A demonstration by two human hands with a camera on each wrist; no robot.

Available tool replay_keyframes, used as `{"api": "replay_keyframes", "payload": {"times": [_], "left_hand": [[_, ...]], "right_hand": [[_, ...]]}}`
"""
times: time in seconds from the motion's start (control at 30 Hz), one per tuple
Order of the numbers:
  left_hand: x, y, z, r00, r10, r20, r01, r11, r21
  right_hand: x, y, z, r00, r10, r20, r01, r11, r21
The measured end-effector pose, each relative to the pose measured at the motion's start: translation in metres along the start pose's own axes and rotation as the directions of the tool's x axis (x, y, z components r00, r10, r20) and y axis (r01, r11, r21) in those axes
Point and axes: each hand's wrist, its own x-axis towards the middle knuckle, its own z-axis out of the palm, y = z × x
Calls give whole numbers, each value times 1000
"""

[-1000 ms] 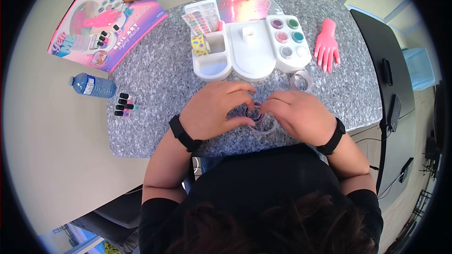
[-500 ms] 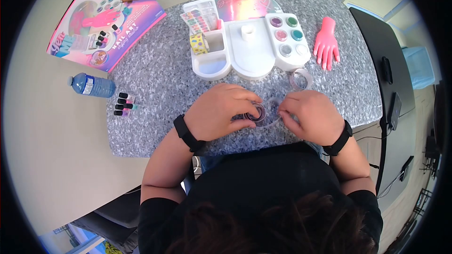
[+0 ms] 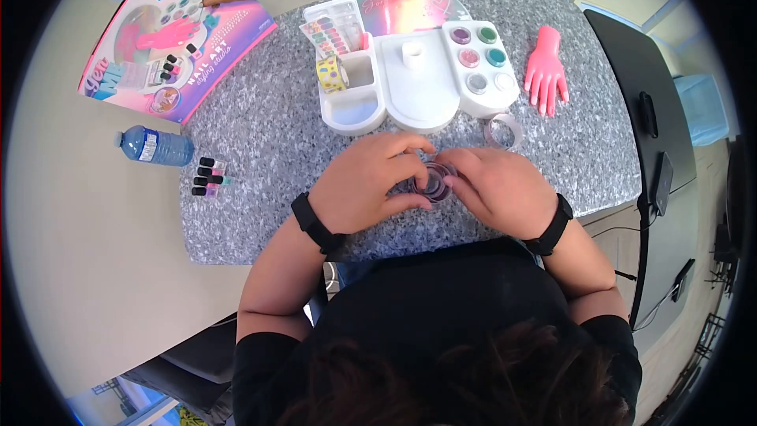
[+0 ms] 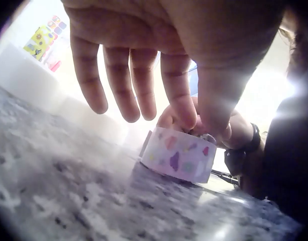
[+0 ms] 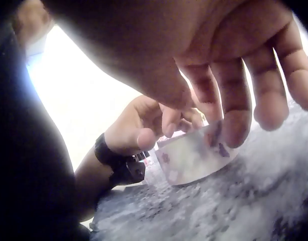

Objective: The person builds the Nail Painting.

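A roll of clear sticker tape (image 3: 434, 184), printed with pastel hearts and butterflies, stands on its side on the granite tabletop between both hands. My left hand (image 3: 367, 183) holds it from the left, thumb and index finger at its rim; the other fingers reach over it in the left wrist view. From the right, my right hand (image 3: 509, 189) pinches the tape's outer layer between thumb and index finger. In the right wrist view a translucent band of the tape (image 5: 191, 163) curves below those fingers. Both wrists wear black bands.
Beyond the hands stands a white nail-art station (image 3: 418, 102) with glitter pots and a yellow patterned tape roll (image 3: 326, 75). Another clear tape roll (image 3: 516, 132) and a pink model hand (image 3: 546, 71) lie right. Left are nail polish bottles (image 3: 206, 176), a water bottle (image 3: 158, 146) and a box (image 3: 177, 39).
My right hand moved right half a second ago, drawing out a loose loop of tape, and is now back against the roll, the loop closed in. My left hand has stayed at the roll.
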Motion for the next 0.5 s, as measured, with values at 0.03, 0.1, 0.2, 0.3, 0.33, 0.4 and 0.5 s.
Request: {"api": "replay_keyframes", "payload": {"times": [0.03, 0.1, 0.2, 0.3, 0.33, 0.4, 0.5], "left_hand": [[0, -1, -1, 1000, 3, 6, -3, 1000, 5], [0, 0, -1, 1000, 6, 11, -6, 1000, 9], [0, 0, -2, 1000, 4, 15, -4, 999, 34], [-1, 0, -2, 1000, -6, 18, 6, 999, 42], [0, 1, -2, 1000, -3, 11, 2, 999, 39], [0, 1, -2, 1000, 2, 6, -2, 999, 35], [-1, 0, -1, 999, 28, 19, -29, 1000, 10]], "right_hand": [[1, -1, -2, 1000, 13, 21, -13, 1000, -3], [2, -2, -2, 999, 24, 44, -24, 1000, -7], [3, 0, 1, 998, 26, 58, -25, 999, -21], [4, 0, 3, 998, 33, 53, -33, 999, 13], [5, -1, 3, 999, 25, 32, -26, 1000, 12], [5, -3, 1, 1000, 20, 12, -20, 1000, 12], [4, -5, -2, 1000, -3, 5, 2, 1000, 21]]}}
